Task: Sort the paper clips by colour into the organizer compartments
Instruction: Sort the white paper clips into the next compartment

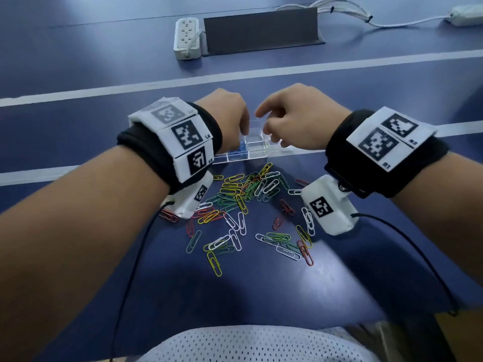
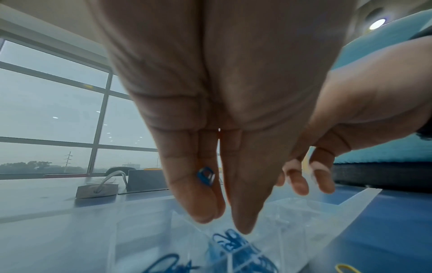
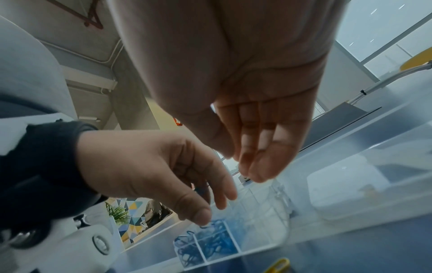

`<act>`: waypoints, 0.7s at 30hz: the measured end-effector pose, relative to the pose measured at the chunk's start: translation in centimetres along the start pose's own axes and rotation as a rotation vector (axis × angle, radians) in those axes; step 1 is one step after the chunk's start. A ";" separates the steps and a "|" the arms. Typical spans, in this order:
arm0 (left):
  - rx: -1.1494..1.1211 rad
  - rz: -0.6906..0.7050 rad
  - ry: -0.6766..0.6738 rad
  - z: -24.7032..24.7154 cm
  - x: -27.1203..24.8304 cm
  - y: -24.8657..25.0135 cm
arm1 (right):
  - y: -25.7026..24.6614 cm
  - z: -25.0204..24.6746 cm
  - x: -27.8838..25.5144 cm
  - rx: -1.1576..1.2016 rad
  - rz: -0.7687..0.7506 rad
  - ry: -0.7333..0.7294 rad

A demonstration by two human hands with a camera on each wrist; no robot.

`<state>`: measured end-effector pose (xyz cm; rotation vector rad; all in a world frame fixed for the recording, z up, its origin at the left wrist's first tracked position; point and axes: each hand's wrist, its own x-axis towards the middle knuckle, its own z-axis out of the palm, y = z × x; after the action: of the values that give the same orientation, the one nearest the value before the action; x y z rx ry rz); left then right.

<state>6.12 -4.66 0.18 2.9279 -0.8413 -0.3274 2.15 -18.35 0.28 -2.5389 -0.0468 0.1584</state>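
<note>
Blue table (image 1: 78,61) with white stripes: clear organizer (image 1: 257,148), loose paper clips (image 1: 243,205), power strip (image 1: 187,39), grey panel (image 1: 261,30).

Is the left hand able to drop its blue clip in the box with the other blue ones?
Probably yes. The left hand pinches a blue clip right above the open organizer, and nothing sits between it and the blue clips below.
</note>
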 end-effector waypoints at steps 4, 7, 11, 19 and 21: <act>-0.013 0.004 0.030 -0.2 -0.3 0.3 | 0.4 -0.2 -0.8 -0.022 0.003 -0.016; -0.060 0.005 0.058 -0.1 -0.5 0.5 | 0.6 -0.1 -1.2 -0.030 -0.001 -0.020; -0.103 0.018 0.077 0.0 -1.0 0.5 | 0.7 0.1 -1.4 -0.051 -0.006 -0.025; -0.126 0.048 0.087 0.6 -3.0 -0.2 | 0.3 1.5 -2.4 -0.348 -0.046 -0.146; -0.100 0.072 0.040 1.0 -3.3 0.1 | 0.3 2.0 -2.5 -0.378 -0.050 -0.176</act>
<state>3.14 -3.03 -0.18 2.7953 -0.8952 -0.2962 -0.53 -17.66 -1.27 -2.8890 -0.2283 0.3858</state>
